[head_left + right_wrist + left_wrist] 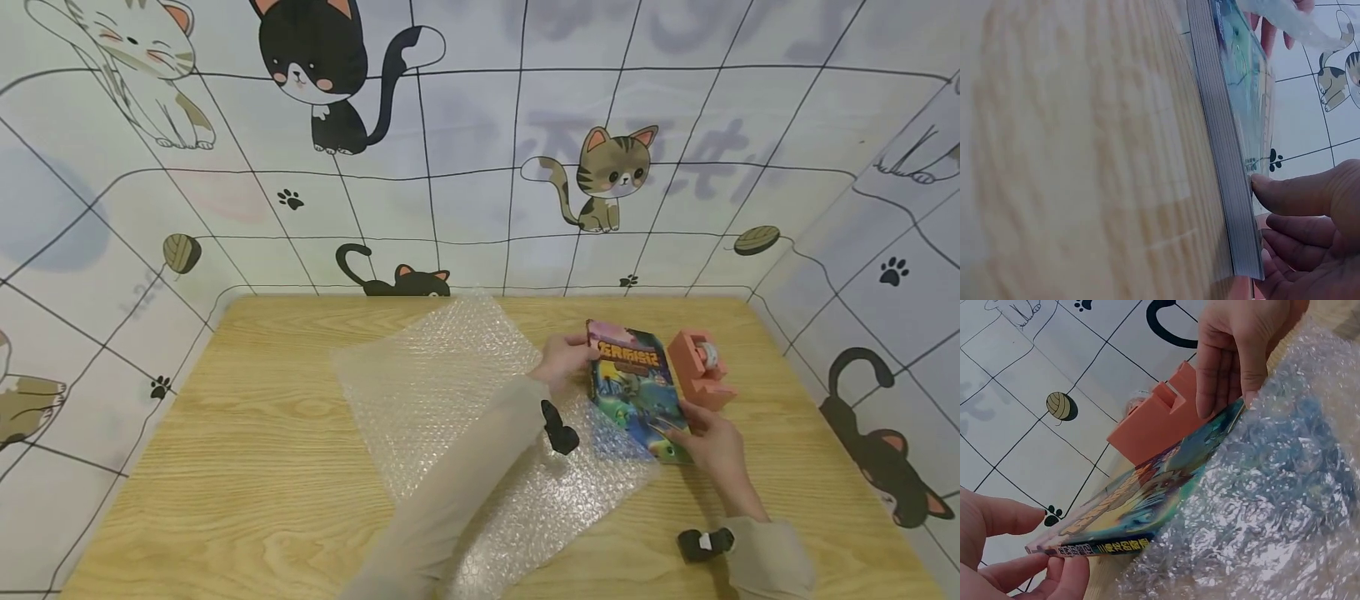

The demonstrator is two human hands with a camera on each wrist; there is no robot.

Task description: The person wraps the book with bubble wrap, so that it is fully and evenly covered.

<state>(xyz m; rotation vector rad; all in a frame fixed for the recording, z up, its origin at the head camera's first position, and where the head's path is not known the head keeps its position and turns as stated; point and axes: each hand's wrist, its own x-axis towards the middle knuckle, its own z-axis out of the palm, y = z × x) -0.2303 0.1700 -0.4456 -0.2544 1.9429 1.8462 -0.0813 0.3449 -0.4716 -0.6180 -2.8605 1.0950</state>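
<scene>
Here, the right hand (712,446) pinches the right edge of the book (637,375), its thumb on the cover and its fingers curled at the edge beneath. The left hand (562,358) is at the book's upper left corner in the head view, fingers touching the spine side and thumb above; from this angle I can't really tell whether that thumb presses the cover or stands just off it. So the book lies between the two hands, right of centre in the frame, cover up.

A corner of the clear bubble wrap (420,375) overlaps the book's lower left part, and the rest spreads across the middle. Just beside the book's upper right edge is a coral tape dispenser (686,371). All lie on the wood-grain table (247,433), below a cat-patterned wall (480,208) filling the upper half of the frame.
</scene>
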